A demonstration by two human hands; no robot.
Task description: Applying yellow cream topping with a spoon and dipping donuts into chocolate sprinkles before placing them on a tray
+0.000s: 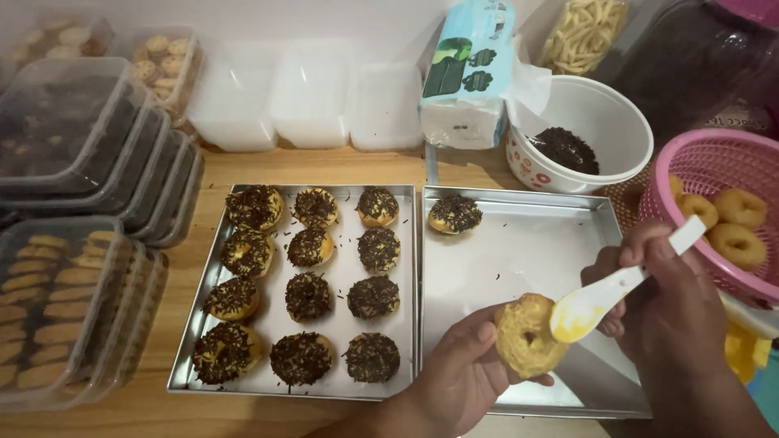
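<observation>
The left hand (454, 377) has its grip closed around a plain doughnut (526, 337), held up on edge over the near part of the right-hand metal tray (527, 243), thumb on the rim and fingers behind. The right hand (665, 308) pinches a white plastic spoon (617, 292) whose bowl, loaded with yellow spread, touches the doughnut's top face. The likeliest slip is a drip: the spread looks soft, and with the doughnut tilted it could run onto the tray or the thumb. Pressing hard with the spoon could dent or tear the soft ring. One sprinkled doughnut (455, 213) sits at the tray's far corner, well apart. The left tray (182, 357) on the counter (243, 166) holds twelve finished ones; the sprinkle bowl (596, 122) and pink basket (714, 162) stand beyond.
</observation>
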